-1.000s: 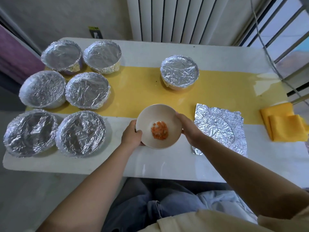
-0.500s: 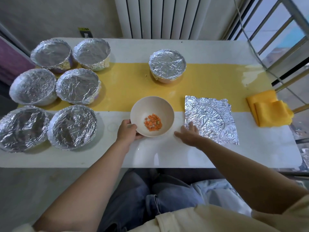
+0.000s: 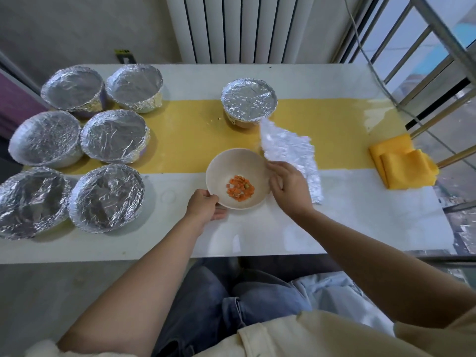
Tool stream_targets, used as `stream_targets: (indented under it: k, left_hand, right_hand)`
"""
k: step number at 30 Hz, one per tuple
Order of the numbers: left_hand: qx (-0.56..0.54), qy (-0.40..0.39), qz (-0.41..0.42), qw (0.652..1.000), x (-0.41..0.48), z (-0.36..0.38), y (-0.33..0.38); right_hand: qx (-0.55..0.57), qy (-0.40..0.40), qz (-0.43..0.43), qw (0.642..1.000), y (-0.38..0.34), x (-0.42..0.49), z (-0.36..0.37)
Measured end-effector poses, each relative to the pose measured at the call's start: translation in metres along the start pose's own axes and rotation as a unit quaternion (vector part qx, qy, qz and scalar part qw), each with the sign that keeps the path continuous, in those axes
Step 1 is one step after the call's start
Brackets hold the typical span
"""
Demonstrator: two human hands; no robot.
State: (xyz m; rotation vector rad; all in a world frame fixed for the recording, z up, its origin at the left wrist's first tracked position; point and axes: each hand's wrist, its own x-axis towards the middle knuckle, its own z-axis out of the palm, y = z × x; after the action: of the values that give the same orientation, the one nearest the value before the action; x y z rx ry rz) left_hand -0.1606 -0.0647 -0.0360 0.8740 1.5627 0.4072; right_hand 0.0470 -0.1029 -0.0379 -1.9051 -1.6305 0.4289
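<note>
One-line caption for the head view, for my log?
A person's left hand holds a bowl of orange cubes while the right hand holds a foil sheet raised beside it.

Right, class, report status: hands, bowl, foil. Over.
Left hand grips bowl rim. Right hand holds foil sheet, raised beside bowl. Bowl uncovered, diced carrot inside. Nothing between them.

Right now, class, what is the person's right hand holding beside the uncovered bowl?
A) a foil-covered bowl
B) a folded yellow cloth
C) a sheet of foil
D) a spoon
C: the right hand grips the crumpled foil sheet, its far end raised, beside the bowl.
</note>
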Motion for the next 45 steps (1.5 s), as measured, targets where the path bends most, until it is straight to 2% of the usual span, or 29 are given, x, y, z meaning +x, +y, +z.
stream_targets:
  k: [3, 7, 9, 12, 15, 17, 19, 20, 22, 25, 31, 34, 38, 40, 42, 43, 45]
  left_hand:
    - [0.029, 0.01, -0.003, 1.0, 0.001, -0.003, 0.005]
    - [0.023, 0.1, 0.041, 0.994, 0.009, -0.008, 0.015]
    - [0.006, 0.125, 0.053, 0.991, 0.003, -0.008, 0.024]
    - [0.05, 0.127, 0.077, 0.988, 0.002, -0.008, 0.027]
    - [0.071, 0.129, 0.081, 0.986, 0.013, -0.012, 0.023]
    - [0.081, 0.142, 0.086, 0.983, 0.016, -0.018, 0.024]
    - [0.074, 0.147, 0.077, 0.983, 0.019, -0.024, 0.026]
    - [0.068, 0.139, 0.07, 0.985, 0.02, -0.025, 0.027]
    - [0.085, 0.122, 0.063, 0.987, 0.018, -0.022, 0.029]
    - [0.139, 0.106, 0.064, 0.983, 0.014, -0.014, 0.03]
    - [0.179, 0.168, 0.089, 0.965, 0.025, -0.009, 0.022]
    - [0.174, 0.194, 0.104, 0.96, 0.032, -0.014, 0.022]
    - [0.144, 0.196, 0.111, 0.964, 0.04, -0.021, 0.022]
    - [0.188, 0.245, 0.15, 0.939, 0.034, -0.015, 0.017]
    - [0.267, 0.302, 0.236, 0.884, 0.024, -0.005, 0.013]
    - [0.306, 0.305, 0.286, 0.855, 0.021, 0.001, 0.011]
    - [0.39, 0.258, 0.349, 0.812, 0.02, 0.014, 0.008]
  right_hand:
    - [0.021, -0.026, -0.116, 0.993, -0.023, -0.001, -0.002]
    - [-0.012, -0.065, -0.21, 0.976, -0.043, 0.0, 0.006]
    - [-0.027, -0.118, -0.261, 0.958, -0.051, -0.001, 0.014]
    - [-0.031, -0.185, -0.312, 0.931, -0.056, -0.002, 0.027]
    - [0.049, -0.201, -0.274, 0.939, -0.058, 0.0, 0.024]
    - [0.077, -0.162, -0.219, 0.959, -0.053, 0.005, 0.018]
    - [0.003, -0.116, -0.155, 0.981, -0.036, 0.016, 0.018]
    - [-0.059, -0.118, -0.121, 0.984, -0.027, 0.019, 0.021]
    - [-0.149, -0.172, -0.069, 0.971, -0.013, 0.019, 0.028]
    - [-0.197, -0.226, -0.088, 0.95, -0.008, 0.014, 0.04]
    - [-0.158, -0.22, -0.095, 0.958, -0.027, 0.018, 0.057]
    - [-0.148, -0.201, -0.101, 0.963, -0.025, 0.024, 0.058]
    - [-0.137, -0.153, -0.045, 0.978, -0.007, 0.028, 0.049]
    - [-0.12, -0.117, -0.02, 0.986, -0.002, 0.025, 0.044]
    - [-0.117, -0.087, -0.034, 0.989, -0.002, 0.023, 0.041]
    - [-0.121, -0.076, -0.056, 0.988, -0.004, 0.023, 0.04]
    - [-0.133, -0.081, -0.098, 0.983, -0.008, 0.023, 0.044]
